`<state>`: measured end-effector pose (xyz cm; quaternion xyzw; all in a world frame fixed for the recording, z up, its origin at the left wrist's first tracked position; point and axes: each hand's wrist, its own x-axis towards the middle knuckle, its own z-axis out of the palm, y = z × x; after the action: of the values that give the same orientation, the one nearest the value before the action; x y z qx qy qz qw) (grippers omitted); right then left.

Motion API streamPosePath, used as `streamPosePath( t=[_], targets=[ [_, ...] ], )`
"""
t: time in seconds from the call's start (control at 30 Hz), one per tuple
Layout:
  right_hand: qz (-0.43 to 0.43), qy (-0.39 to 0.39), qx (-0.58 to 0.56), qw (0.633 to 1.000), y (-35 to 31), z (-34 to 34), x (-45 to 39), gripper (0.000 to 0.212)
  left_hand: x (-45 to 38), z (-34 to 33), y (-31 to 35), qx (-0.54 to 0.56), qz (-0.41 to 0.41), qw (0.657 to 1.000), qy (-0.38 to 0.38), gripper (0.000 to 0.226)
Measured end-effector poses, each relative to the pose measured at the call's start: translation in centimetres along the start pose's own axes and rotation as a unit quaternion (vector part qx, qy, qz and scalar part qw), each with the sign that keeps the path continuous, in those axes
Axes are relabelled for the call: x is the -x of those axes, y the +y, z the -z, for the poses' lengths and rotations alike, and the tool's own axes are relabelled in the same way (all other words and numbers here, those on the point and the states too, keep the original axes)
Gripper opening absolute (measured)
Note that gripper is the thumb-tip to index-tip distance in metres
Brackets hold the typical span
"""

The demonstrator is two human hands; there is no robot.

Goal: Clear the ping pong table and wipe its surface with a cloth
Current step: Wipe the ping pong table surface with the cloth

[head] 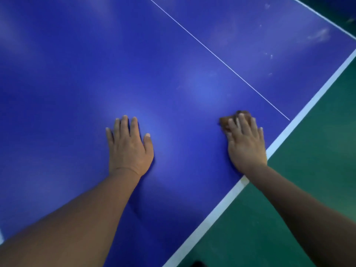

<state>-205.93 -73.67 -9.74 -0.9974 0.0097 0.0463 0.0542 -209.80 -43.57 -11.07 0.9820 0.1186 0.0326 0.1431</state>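
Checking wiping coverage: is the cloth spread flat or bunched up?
Bunched: the brown cloth shows only as a small wad under the right hand.

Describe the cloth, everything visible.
The cloth is brown, small and bunched, mostly hidden under the right hand. Only its far and left edges show past the fingertips. It looks soft and crumpled, though blur hides its texture. It lies flat on the blue ping pong table, close to the white edge line and near the end of the thin centre line. The hand presses it with straight fingers; nothing else touches it.
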Motion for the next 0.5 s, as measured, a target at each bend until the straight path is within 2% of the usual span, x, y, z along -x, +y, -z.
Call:
streamPosePath(
  t=[0.13, 0.27, 0.33, 0.4, 0.43, 0.5],
  targets=[
    [0.204, 0.012, -0.004, 0.979, -8.7, -1.7, 0.9, 0.054, 0.2, -0.2, 0.0, 0.01, -0.002, 0.999, 0.037, 0.067],
    [0.313, -0.032, -0.021, 0.949, -17.9, -2.1, -5.2, 0.056, -0.3, -0.6, -0.3, 0.008, 0.012, 0.999, 0.044, 0.068],
    [0.353, -0.051, 0.006, 0.934, -20.0, -2.0, -9.1, 0.057, -0.5, -0.8, -0.3, 0.002, 0.011, 0.999, 0.047, 0.067],
    [0.356, -0.024, 0.047, 0.933, -19.5, -1.5, -14.2, 0.056, -0.7, -0.8, -0.3, 0.0, -0.001, 0.999, 0.048, 0.064],
    [0.319, 0.006, 0.057, 0.946, -18.2, -1.2, -16.8, 0.052, -0.6, -0.8, -0.4, -0.002, -0.007, 0.999, 0.042, 0.062],
    [0.189, 0.05, 0.054, 0.979, -14.1, -0.3, -21.6, 0.042, -0.6, -0.8, -0.4, -0.008, -0.014, 1.0, 0.024, 0.06]
  ],
)
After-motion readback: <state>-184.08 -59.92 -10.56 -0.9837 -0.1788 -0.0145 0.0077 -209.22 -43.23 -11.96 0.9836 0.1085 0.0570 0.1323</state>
